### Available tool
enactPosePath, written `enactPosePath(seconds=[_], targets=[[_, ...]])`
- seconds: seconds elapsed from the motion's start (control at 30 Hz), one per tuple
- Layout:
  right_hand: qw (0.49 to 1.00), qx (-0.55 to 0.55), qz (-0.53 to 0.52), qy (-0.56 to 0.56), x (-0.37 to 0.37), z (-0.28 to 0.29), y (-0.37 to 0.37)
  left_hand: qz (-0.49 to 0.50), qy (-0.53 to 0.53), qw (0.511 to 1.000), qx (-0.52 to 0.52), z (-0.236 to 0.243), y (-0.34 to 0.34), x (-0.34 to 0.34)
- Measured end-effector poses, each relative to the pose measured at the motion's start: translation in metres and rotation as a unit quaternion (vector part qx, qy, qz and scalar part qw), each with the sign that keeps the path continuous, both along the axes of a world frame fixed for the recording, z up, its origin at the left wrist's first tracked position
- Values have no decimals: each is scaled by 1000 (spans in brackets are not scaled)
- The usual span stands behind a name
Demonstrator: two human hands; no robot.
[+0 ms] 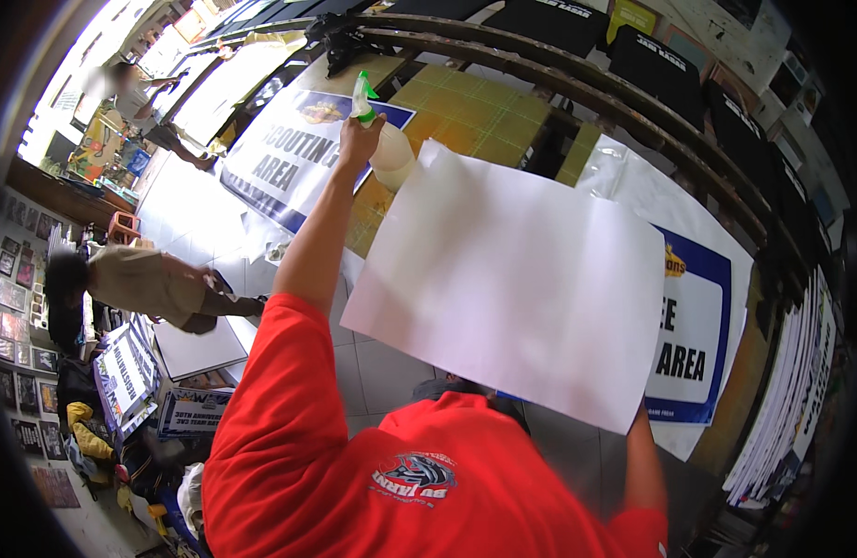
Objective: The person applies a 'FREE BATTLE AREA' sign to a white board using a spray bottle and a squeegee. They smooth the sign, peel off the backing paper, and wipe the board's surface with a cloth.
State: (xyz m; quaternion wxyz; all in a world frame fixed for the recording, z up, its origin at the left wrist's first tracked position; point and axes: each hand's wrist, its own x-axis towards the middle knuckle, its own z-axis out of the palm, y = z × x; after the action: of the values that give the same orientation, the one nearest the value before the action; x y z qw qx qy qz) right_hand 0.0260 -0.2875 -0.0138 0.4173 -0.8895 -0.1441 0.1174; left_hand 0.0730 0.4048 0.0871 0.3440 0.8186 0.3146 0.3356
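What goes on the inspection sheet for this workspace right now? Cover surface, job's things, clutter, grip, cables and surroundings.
Surface: yellow gridded board, partly covered.
Job's things: spray bottle; white sheet hiding part of a blue-bordered sign.
Clutter: pile of printed signs at lower left; upright boards stacked at right.
Grip: left hand closed around the bottle's neck; right forearm meets the sheet's lower right edge, hand hidden.
Cables: nothing seen.
Surroundings: one person at left, another farther back; black printed fabric at the far side.

Black printed garments (pixel 654 63) along far rack. White boards (pixel 780 395) stacked right. Left: person in tan top (pixel 142 284), second person (pixel 135 104) farther off, red stool (pixel 123 226), wall pictures (pixel 13 296).
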Motion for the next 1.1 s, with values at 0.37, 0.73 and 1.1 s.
enactPosePath(seconds=[0.37,0.73,1.1], targets=[[985,-164,8,-48,9,12,31,11,-5,995,99,80,198,112],[967,-253,12,-16,5,43,48,79,-29,993,85,-28,390,192],[968,-250,28,-25,2,59,53,-162,106,981,28,-78,156,59]])
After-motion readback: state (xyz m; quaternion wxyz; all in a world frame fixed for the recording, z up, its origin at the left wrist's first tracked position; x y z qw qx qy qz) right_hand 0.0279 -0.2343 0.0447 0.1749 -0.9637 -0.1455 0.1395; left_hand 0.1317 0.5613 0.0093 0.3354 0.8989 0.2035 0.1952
